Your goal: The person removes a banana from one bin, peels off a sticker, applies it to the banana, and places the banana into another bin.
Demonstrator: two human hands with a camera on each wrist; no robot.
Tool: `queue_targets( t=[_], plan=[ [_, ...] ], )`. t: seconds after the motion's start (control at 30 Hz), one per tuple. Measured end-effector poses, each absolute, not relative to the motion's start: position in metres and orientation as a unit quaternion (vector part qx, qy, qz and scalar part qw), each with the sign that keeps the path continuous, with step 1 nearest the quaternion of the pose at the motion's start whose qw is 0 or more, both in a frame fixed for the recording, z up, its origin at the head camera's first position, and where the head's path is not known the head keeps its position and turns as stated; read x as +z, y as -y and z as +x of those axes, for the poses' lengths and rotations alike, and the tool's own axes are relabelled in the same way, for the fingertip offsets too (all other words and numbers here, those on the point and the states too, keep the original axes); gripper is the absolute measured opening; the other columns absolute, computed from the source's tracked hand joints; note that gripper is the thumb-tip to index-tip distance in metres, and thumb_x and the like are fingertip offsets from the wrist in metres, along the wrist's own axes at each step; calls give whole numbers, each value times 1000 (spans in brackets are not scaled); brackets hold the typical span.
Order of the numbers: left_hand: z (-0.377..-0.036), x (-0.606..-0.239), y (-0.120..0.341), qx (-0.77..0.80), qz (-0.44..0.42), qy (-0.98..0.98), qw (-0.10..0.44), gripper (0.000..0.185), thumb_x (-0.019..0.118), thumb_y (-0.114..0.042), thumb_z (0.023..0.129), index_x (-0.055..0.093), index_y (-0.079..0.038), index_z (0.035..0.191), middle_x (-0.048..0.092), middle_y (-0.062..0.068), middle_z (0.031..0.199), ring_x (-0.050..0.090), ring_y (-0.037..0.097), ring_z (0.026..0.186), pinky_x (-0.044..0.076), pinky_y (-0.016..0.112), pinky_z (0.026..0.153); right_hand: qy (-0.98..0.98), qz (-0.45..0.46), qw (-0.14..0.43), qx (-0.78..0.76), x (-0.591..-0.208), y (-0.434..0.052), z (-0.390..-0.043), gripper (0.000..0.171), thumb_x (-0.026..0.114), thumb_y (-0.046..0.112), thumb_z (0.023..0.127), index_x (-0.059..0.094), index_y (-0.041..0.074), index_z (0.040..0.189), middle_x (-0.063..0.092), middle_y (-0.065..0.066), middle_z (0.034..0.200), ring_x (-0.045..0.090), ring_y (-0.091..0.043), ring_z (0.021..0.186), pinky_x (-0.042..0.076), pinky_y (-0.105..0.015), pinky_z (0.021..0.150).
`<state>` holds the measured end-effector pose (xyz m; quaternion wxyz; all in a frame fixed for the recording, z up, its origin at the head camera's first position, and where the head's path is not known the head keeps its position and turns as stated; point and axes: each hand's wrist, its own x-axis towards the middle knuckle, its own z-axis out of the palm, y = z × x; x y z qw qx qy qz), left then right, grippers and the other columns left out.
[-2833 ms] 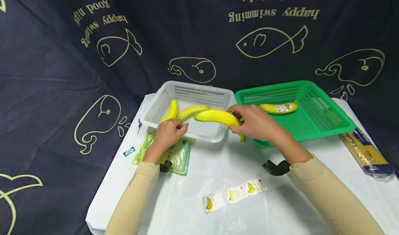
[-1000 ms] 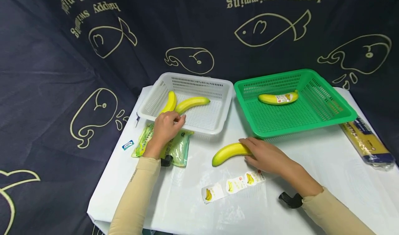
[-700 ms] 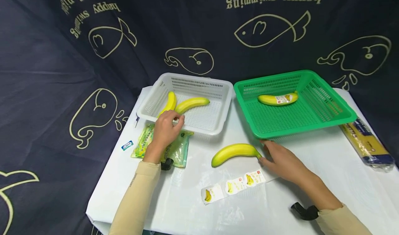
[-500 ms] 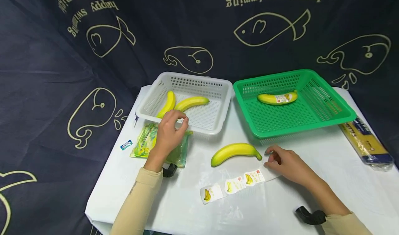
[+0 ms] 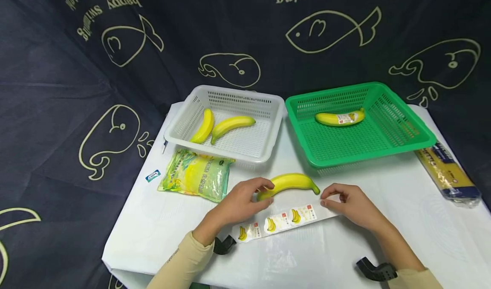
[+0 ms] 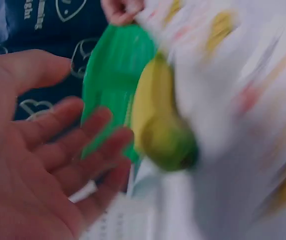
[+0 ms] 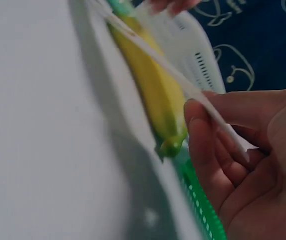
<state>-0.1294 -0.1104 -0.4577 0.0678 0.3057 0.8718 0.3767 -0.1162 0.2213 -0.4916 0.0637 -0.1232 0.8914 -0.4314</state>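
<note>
A loose yellow banana (image 5: pixel 291 181) lies on the white table sheet in front of the two baskets. My left hand (image 5: pixel 249 195) sits right at its left end with the fingers relaxed; the left wrist view shows the palm (image 6: pixel 48 165) spread beside the banana's green tip (image 6: pixel 157 120), holding nothing. A strip of banana stickers (image 5: pixel 276 223) lies just in front of the banana. My right hand (image 5: pixel 327 197) pinches the strip's right end; the right wrist view shows the thin strip (image 7: pixel 182 80) held between thumb and fingers (image 7: pixel 202 125), next to the banana (image 7: pixel 147 85).
A white basket (image 5: pixel 268 105) at the back left holds two bananas (image 5: pixel 203 125) (image 5: pixel 230 124). The green basket (image 5: pixel 422 142) to its right holds one labelled banana (image 5: pixel 339 118). A green packet (image 5: pixel 195 174) lies at the left, a pasta pack (image 5: pixel 446 174) at the right edge.
My right hand set the banana on the table and took hold of the sticker strip's end. My left hand left the white basket's rim and came down to the banana's left end.
</note>
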Motion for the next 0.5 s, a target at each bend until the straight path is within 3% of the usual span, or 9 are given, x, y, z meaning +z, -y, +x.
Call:
queue_targets(
  t=[0.1,0.23,0.4,0.5],
  plan=[
    [-112,-461,100,313,292,-899,95,49,58,-41,94,52,-15,135,59,-5,126,55,12,113,44,34,93,-878,-103,50,-465,-487,-217,-111,12,77,27,83,70,23,91,65,6,88,42,-14,59,36,-29,54],
    [-90,-463,87,260,283,-920,73,51,58,-39,93,49,-16,138,61,-6,122,60,13,104,48,35,85,-861,-78,33,-501,-484,-211,-103,15,78,21,82,70,21,94,62,0,79,40,-15,57,35,-30,51],
    [-83,-475,79,332,242,-910,60,30,62,-34,91,64,-23,119,66,-14,103,60,7,89,47,31,79,-834,-67,39,-546,-483,-204,-92,16,77,18,83,69,17,97,48,-6,63,35,-12,52,32,-30,46],
    [-84,-481,76,402,230,-883,81,18,65,-34,90,69,-26,106,64,-19,94,58,3,84,46,26,78,-802,-74,55,-590,-484,-199,-87,16,75,16,85,68,12,98,58,-8,76,45,-12,61,40,-26,52]
  ],
)
